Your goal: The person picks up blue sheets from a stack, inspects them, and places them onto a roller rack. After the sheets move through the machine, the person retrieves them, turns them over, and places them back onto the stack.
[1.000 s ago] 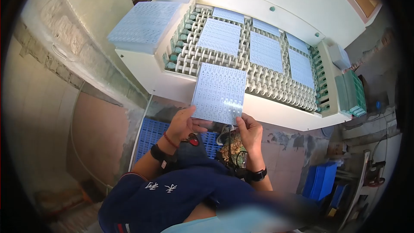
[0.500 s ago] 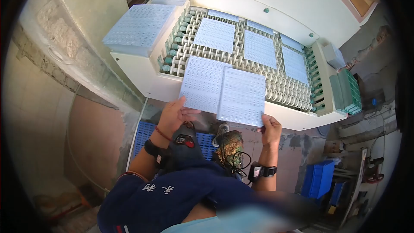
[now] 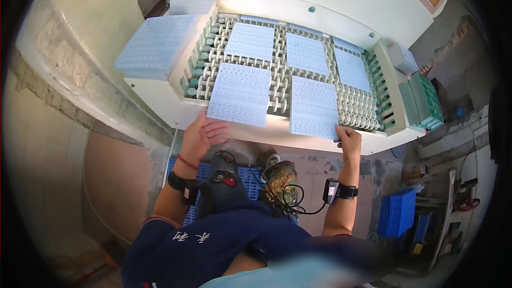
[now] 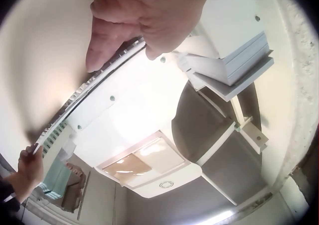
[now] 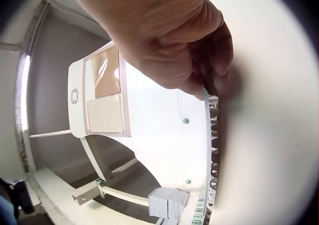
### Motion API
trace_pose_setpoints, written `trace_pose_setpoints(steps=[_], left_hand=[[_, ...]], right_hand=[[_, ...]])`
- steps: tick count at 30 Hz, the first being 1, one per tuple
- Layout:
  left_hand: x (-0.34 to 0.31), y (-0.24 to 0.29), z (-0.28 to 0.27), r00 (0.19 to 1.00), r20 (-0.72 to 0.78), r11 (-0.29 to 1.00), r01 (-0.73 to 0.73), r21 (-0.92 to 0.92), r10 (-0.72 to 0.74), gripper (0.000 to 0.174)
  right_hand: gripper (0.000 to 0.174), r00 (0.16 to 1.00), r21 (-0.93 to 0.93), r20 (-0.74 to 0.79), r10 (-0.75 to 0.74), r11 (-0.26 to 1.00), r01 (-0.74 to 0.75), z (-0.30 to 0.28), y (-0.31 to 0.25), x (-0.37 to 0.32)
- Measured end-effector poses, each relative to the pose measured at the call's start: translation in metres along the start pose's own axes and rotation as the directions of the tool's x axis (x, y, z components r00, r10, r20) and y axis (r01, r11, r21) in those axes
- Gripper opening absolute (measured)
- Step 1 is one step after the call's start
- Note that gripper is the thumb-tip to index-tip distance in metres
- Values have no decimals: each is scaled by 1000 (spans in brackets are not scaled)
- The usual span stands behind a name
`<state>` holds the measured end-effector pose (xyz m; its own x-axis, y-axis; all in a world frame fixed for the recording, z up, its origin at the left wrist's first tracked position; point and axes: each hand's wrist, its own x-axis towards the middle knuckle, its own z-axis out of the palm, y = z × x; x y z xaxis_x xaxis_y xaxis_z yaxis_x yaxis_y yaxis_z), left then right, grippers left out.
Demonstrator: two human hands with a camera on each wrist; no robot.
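Two light blue, patterned panels lie over the front edge of the roller bed, a left panel (image 3: pixel 239 95) and a right panel (image 3: pixel 313 105), with rollers showing between them. The left hand (image 3: pixel 202 136) is at the near left corner of the left panel, fingers extended; its thumb is at the panel's edge. In the left wrist view the left hand (image 4: pixel 144 23) is seen from below, along the panel's thin edge. At the near right corner of the right panel, the right hand (image 3: pixel 349 143) pinches the edge. The right wrist view shows the right hand (image 5: pixel 169 40) with curled fingers at that edge.
More panels (image 3: pixel 308 53) lie on the rollers farther back. A tall panel stack (image 3: pixel 154 45) stands on the machine's left end, white stacks behind it. Green racks (image 3: pixel 426 101) are at the right end. Below are a blue floor grate, cables and a blue bin (image 3: pixel 396 212).
The hands have moved apart. The two panels, overlapping a second ago, now lie separated; the right one has gone to the right with the right hand, the left one to the left.
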<state>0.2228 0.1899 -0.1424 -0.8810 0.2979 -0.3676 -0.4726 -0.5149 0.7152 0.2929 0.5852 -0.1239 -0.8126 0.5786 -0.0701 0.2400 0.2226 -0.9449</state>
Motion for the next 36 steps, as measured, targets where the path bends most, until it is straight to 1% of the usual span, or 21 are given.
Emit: trace_pose_setpoints(steps=[2,3,4,6,10,11,12,14,15,17,18,20,22,23,24,26,30,32,33,34,36], left_hand=[[-3,-4,-12,999,-19,999,40,-5,-40,54],[-3,-8,-21,999,-8,999,36,-20,-36,53],[-4,-12,-26,1000,1,999,31,-36,-31,52],[-4,-21,-29,999,5,997,52,-57,-52,51],[-10,-28,-22,996,7,993,90,-73,-90,48],[-12,-27,-21,996,10,993,90,-70,-89,48],[-13,-27,-20,996,5,995,86,-55,-86,47],[-17,-30,-22,996,-2,995,88,-38,-88,46],[-19,-30,-24,997,1,997,75,-25,-75,45],[-21,-30,-28,998,6,998,63,-13,-63,45],[-23,-30,-29,998,-12,998,60,-21,-60,43],[-26,-31,-30,998,-28,998,57,-29,-58,41],[-29,-31,-31,997,-59,998,57,-34,-59,40],[-30,-32,-34,997,-55,998,56,-35,-58,40],[-30,-33,-39,998,-45,998,49,-45,-51,40],[-32,-33,-43,999,-33,997,37,-60,-39,41],[-37,-34,-46,996,-77,998,40,-39,-43,39],[-35,-37,-47,995,-85,998,45,-32,-47,38],[-35,-38,-47,996,-79,998,48,-44,-52,38],[-36,-38,-47,996,-76,997,52,-56,-56,37],[-37,-38,-46,997,-75,998,27,-56,-31,37]], right_hand=[[18,1000,-19,-5,-21,1000,20,-10,4,2],[19,1000,78,9,-11,997,10,-10,9,5],[19,1000,75,-3,-3,997,3,-10,12,7],[21,996,273,84,-2,962,-21,-4,15,12],[23,992,275,113,50,958,-80,10,8,20],[23,996,201,83,41,978,-57,12,4,19],[23,996,202,81,41,978,-57,12,-4,17],[22,999,-140,37,-4,990,9,12,-19,13],[22,999,-139,36,-2,990,7,12,-17,15],[22,989,-390,5,-149,910,139,7,-10,23],[22,989,-391,4,-149,910,139,5,-5,27],[24,975,-305,-17,-220,930,204,-2,2,33],[24,1000,-59,-17,-23,998,22,-18,-5,33],[25,999,-36,-46,-7,999,5,-29,-4,37],[25,995,-28,-97,-11,1000,8,-42,0,43],[24,990,-27,-136,-19,1000,16,-70,11,58],[23,981,-134,-190,-35,991,9,-117,24,87],[23,967,-265,-236,-100,964,35,-130,28,96],[23,931,-385,-281,-232,916,112,-131,26,95],[23,931,-385,-281,-234,916,114,-135,23,92],[23,937,-216,-341,-77,976,2,-144,11,84]])
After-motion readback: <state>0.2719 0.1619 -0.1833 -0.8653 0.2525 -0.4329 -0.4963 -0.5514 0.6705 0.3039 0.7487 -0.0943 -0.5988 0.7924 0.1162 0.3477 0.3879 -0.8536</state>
